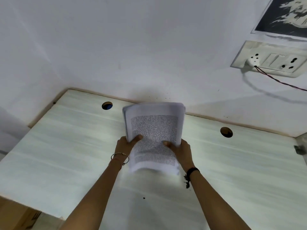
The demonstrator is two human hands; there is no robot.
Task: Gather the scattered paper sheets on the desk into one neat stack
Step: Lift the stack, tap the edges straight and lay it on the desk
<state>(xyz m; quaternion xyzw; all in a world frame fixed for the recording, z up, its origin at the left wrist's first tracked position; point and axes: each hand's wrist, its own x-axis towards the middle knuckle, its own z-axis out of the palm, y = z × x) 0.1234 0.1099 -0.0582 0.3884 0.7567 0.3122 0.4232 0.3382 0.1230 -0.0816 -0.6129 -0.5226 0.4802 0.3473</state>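
**Operator:** What are my hands doing right now?

**Observer:** You are gripping the paper stack point(154, 130) with both. Your left hand point(126, 145) is clamping its left edge, the thumb lying across the printed top page and the fingers going out of sight behind. Your right hand point(181, 150) is clamping the right edge the same way.

**Operator:** And where is the stack sitting?

**Observer:** You are holding it over the middle of the pale surface point(66, 155), printed side facing you. Its lower edge is blurring, so I cannot tell whether it is touching the surface beneath.

**Operator:** What is showing around the stack?

**Observer:** A round cable hole point(107, 105) is showing just left of the stack's top corner, and a second cable hole point(226, 132) well to its right. A thin bangle point(120, 156) is circling your wrist below-left of the stack, a black band point(192, 170) the other wrist below-right. Far above-right of the stack, a socket panel point(272, 59) is sitting on the wall point(132, 47) with a white plug point(250, 62) in it, a dark wire point(282, 83) is trailing rightward, and a dark poster point(285, 15) is hanging higher up.
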